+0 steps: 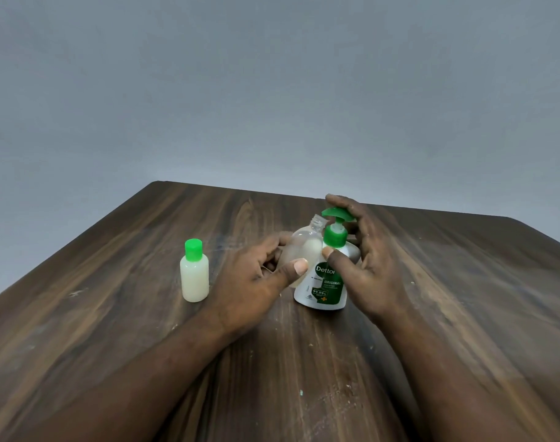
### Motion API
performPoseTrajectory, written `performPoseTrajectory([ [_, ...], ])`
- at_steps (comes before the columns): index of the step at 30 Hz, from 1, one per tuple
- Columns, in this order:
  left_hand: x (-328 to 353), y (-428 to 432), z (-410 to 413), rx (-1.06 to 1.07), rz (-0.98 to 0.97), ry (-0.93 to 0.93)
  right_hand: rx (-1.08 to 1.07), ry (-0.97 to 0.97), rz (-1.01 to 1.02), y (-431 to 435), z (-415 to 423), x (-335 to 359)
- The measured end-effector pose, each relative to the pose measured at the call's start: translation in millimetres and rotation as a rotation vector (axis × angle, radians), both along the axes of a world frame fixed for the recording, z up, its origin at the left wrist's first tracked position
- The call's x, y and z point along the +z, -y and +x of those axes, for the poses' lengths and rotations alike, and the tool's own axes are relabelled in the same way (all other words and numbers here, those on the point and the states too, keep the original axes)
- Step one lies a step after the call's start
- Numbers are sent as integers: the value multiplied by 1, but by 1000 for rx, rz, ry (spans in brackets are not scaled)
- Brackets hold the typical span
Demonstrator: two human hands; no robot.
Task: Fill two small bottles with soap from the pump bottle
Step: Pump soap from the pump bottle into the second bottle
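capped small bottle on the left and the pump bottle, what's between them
In the head view, the left hand holding the open small bottle lies between the capped small bottle and the pump bottle.

From my feed I see two bare forearms running in from the bottom edge, no sleeves on either. The left hand [256, 282] and right hand [368, 266] wear no gloves, rings, watch or bands. Short, pale thumbnails show on both hands.

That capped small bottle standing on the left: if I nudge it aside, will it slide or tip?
The capped small bottle looks full, so probably bottom-heavy enough to slide if pushed low. It is narrow and upright, so a push near its green cap may topple it, and it might then roll.
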State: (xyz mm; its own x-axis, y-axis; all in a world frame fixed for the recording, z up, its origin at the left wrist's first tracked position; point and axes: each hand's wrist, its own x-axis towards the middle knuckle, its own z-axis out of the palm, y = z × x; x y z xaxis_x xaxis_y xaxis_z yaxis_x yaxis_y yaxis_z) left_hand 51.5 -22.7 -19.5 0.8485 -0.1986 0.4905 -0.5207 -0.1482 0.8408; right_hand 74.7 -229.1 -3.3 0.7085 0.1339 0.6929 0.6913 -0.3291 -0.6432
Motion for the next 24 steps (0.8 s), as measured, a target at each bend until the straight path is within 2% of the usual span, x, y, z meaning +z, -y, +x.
performPoseTrajectory([
  [8, -1, 2, 1, -17, -129, -69, -90, 122, -143, 1, -1, 1],
  [16, 7, 3, 3, -34, -572, -236, -218, 194, -253, 2, 4, -6],
  [24, 9, 9, 0, -120, -764, -436, -243, 199, -163, -6, 11, -13],
])
